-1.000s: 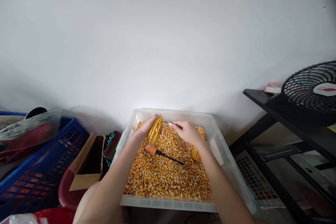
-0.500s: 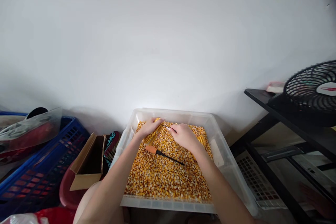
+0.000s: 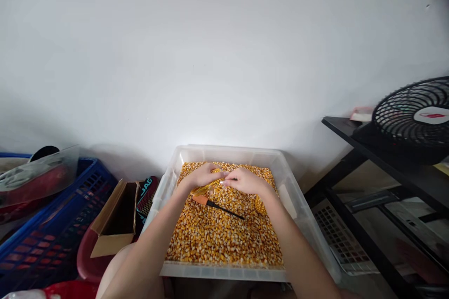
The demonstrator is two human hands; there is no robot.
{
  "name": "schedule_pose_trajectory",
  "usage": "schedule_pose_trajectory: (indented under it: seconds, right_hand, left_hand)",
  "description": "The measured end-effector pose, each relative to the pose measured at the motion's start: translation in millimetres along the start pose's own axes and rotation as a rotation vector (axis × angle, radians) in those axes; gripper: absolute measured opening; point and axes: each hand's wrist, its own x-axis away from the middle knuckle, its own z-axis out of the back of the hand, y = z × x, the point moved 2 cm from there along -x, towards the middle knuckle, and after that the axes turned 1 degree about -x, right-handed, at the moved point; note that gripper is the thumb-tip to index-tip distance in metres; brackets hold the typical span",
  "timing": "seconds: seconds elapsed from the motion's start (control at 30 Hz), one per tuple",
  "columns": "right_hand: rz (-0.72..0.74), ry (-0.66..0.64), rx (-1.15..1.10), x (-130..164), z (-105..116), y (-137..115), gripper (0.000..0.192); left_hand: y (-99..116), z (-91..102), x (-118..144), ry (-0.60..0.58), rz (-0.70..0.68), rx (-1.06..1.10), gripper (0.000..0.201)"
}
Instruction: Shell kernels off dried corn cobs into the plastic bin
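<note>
My left hand [image 3: 205, 175] is closed around a corn cob [image 3: 218, 171] whose yellow kernels show at the fingertips. My right hand [image 3: 243, 181] is pinched close beside it, its fingertips meeting the left ones. A thin dark tool [image 3: 235, 179], mostly hidden, shows in the right grip. More yellow cob [image 3: 204, 189] appears under my left palm; whether it is the same ear I cannot tell. Below the hands, a screwdriver [image 3: 218, 206] with an orange handle and black shaft lies on loose corn kernels [image 3: 224, 243]. Another ear of corn [image 3: 259, 205] rests by my right forearm.
A translucent plastic bin [image 3: 228, 273] holds the kernels against a white wall. To the left stand an open cardboard box [image 3: 111, 245], a dark red basin [image 3: 84, 257] and a blue basket [image 3: 35, 252]. At right, a black fan [image 3: 414, 112] sits on a black shelf [image 3: 345, 131].
My hands have come together and moved slightly nearer to me, the right one shifting left toward the cob. The dark tool is now more hidden. The view has turned a little.
</note>
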Motion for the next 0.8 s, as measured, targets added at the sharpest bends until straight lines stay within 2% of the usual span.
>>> schedule_pose_trajectory:
  seconds: [0.07,0.27,0.33,0.4,0.5,0.63,0.8]
  right_hand:
    - [0.010,-0.020,-0.006,-0.6,-1.2,2.1,0.032]
    - [0.024,0.066,-0.071,4.5,10.5,6.6,0.036]
    - [0.016,0.139,-0.101,5.5,14.3,7.0,0.038]
    - [0.005,0.245,-0.120,5.7,16.5,6.4,0.039]
    - [0.004,0.329,-0.113,5.2,15.7,3.1,0.037]
    - [0.017,0.315,-0.074,5.0,13.4,-1.8,0.035]
    - [0.020,0.317,-0.063,6.5,15.2,-3.5,0.035]
  left_hand:
    - [2.8,-1.3,0.1,-0.006,-0.018,0.020,0.040]
    - [-8.9,7.2,-1.7,0.171,0.073,0.273,0.044]
    - [-16.4,10.1,-2.6,0.276,0.117,0.340,0.041]
    - [-22.3,10.8,-3.0,0.331,0.151,0.389,0.039]
    - [-25.9,7.3,-2.8,0.242,0.175,0.494,0.043]
    - [-25.5,1.7,-1.9,0.095,0.169,0.652,0.049]
    - [-25.9,3.0,-2.0,0.132,0.179,0.687,0.046]
